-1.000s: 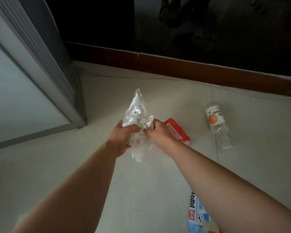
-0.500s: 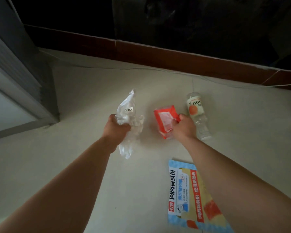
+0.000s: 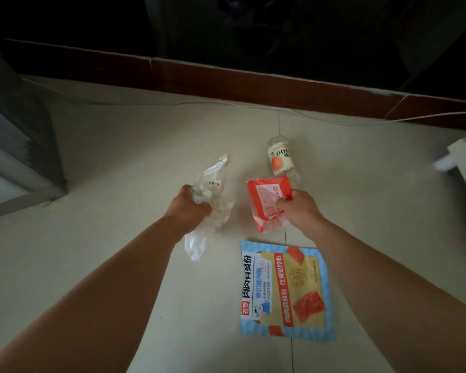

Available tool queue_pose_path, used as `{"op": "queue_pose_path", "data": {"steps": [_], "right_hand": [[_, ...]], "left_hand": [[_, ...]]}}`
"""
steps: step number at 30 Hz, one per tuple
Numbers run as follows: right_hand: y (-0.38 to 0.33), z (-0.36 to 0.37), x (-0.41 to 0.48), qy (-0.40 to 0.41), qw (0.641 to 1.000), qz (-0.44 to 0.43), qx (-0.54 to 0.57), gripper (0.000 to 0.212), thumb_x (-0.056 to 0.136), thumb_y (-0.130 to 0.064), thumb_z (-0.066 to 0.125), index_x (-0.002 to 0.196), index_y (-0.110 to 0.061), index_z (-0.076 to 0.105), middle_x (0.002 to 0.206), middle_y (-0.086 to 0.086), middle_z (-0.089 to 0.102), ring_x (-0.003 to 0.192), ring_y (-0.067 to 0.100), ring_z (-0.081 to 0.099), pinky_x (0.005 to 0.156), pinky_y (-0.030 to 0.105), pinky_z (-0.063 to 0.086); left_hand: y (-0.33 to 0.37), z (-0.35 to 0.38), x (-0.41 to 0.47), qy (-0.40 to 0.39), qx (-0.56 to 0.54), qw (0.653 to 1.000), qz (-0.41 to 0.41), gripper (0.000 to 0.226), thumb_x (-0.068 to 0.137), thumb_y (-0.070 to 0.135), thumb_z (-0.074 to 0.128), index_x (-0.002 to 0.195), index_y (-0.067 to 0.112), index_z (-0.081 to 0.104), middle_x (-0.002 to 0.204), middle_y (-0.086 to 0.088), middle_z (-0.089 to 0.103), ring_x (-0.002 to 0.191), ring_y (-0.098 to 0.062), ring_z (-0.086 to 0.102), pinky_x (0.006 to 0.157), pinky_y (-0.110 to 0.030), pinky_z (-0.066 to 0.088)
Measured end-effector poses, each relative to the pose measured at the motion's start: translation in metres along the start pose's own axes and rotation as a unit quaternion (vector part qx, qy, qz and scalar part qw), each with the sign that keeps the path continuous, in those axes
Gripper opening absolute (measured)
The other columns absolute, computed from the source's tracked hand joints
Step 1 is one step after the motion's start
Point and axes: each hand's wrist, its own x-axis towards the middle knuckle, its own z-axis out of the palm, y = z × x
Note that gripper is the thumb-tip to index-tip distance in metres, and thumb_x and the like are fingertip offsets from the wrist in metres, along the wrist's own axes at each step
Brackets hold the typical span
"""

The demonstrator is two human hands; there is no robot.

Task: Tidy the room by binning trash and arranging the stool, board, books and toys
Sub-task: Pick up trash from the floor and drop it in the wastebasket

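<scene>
Clear plastic bag (image 3: pixel 213 195) in left grip (image 3: pixel 189 208), red packet (image 3: pixel 268 201) in right grip (image 3: pixel 299 211), bare floor (image 3: pixel 105 157) leftward

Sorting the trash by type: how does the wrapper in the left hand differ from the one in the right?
The clear plastic bag is see-through and crumpled; the red packet is opaque, printed and flatter. The bag is bunched in the left hand; the packet is pinched at its edge by the right hand. Both are held off the floor.

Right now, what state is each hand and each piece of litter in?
left hand: closed around the bag
crumpled clear plastic bag: held off the floor
right hand: pinching the packet
red and white snack packet: gripped, creased
clear plastic bottle with orange label: lying on its side
blue and yellow snack pouch: flat on the floor
</scene>
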Motion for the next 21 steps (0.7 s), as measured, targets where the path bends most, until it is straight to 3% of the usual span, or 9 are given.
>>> {"op": "queue_pose_path", "data": {"steps": [3, 7, 10, 13, 15, 18, 21], "right_hand": [[-0.008, 0.003, -0.014, -0.024, 0.999, -0.011, 0.021, 0.026, 0.091, -0.011, 0.054, 0.116, -0.009, 0.063, 0.114, 0.007, 0.068, 0.098, 0.023, 0.065, 0.081, 0.029, 0.05], [-0.056, 0.028, -0.031, -0.03, 0.994, -0.101, 0.019, 0.024, 0.093, -0.012, 0.052, 0.114, -0.008, 0.063, 0.11, 0.007, 0.067, 0.094, 0.02, 0.062, 0.076, 0.023, 0.042], [-0.115, 0.059, -0.047, -0.071, 0.98, -0.185, 0.005, 0.023, 0.096, -0.017, 0.051, 0.115, -0.012, 0.062, 0.112, 0.006, 0.068, 0.101, 0.021, 0.063, 0.077, 0.023, 0.042], [-0.176, 0.09, -0.082, -0.117, 0.965, -0.234, 0.014, 0.024, 0.098, -0.022, 0.047, 0.118, -0.016, 0.06, 0.114, 0.003, 0.067, 0.101, 0.02, 0.062, 0.08, 0.024, 0.042], [-0.215, 0.11, -0.112, -0.14, 0.952, -0.272, 0.02, 0.026, 0.1, -0.023, 0.044, 0.12, -0.018, 0.059, 0.115, 0.002, 0.065, 0.103, 0.02, 0.061, 0.081, 0.024, 0.041], [-0.272, 0.144, -0.157, -0.156, 0.935, -0.318, 0.013, 0.029, 0.1, -0.02, 0.042, 0.124, -0.019, 0.057, 0.12, 0.005, 0.064, 0.108, 0.024, 0.06, 0.082, 0.025, 0.041], [-0.322, 0.19, -0.209, -0.16, 0.916, -0.369, -0.007, 0.03, 0.098, -0.014, 0.042, 0.122, -0.016, 0.059, 0.121, 0.009, 0.063, 0.111, 0.028, 0.059, 0.08, 0.026, 0.04]], "left_hand": [[0.001, -0.004, -0.013, 0.012, 0.014, 1.0, 0.003, 0.046, 0.079, 0.013, 0.066, 0.12, 0.015, 0.046, 0.103, -0.007, 0.06, 0.094, -0.027, 0.061, 0.082, -0.041, 0.054], [0.018, -0.042, -0.029, 0.105, -0.065, 0.992, -0.012, 0.039, 0.077, 0.017, 0.062, 0.112, 0.014, 0.047, 0.091, -0.005, 0.06, 0.078, -0.022, 0.06, 0.07, -0.034, 0.052], [0.021, -0.108, -0.051, 0.154, -0.152, 0.976, -0.036, 0.065, 0.054, 0.031, 0.057, 0.116, 0.013, 0.049, 0.098, -0.013, 0.063, 0.084, -0.03, 0.063, 0.074, -0.042, 0.054], [0.012, -0.185, -0.088, 0.189, -0.184, 0.961, -0.084, 0.082, 0.043, 0.035, 0.055, 0.121, 0.011, 0.05, 0.109, -0.016, 0.065, 0.092, -0.035, 0.066, 0.072, -0.043, 0.056], [0.008, -0.234, -0.12, 0.219, -0.204, 0.949, -0.097, 0.078, 0.046, 0.032, 0.052, 0.12, 0.006, 0.054, 0.107, -0.017, 0.066, 0.085, -0.035, 0.066, 0.064, -0.037, 0.055], [-0.002, -0.303, -0.169, 0.286, -0.181, 0.937, -0.089, 0.067, 0.051, 0.029, 0.047, 0.112, 0.002, 0.055, 0.083, -0.012, 0.057, 0.062, -0.027, 0.054, 0.051, -0.023, 0.043], [-0.024, -0.357, -0.208, 0.369, -0.156, 0.915, -0.057, 0.059, 0.063, 0.031, 0.049, 0.117, 0.006, 0.052, 0.097, -0.013, 0.06, 0.078, -0.031, 0.06, 0.062, -0.033, 0.051]]}}
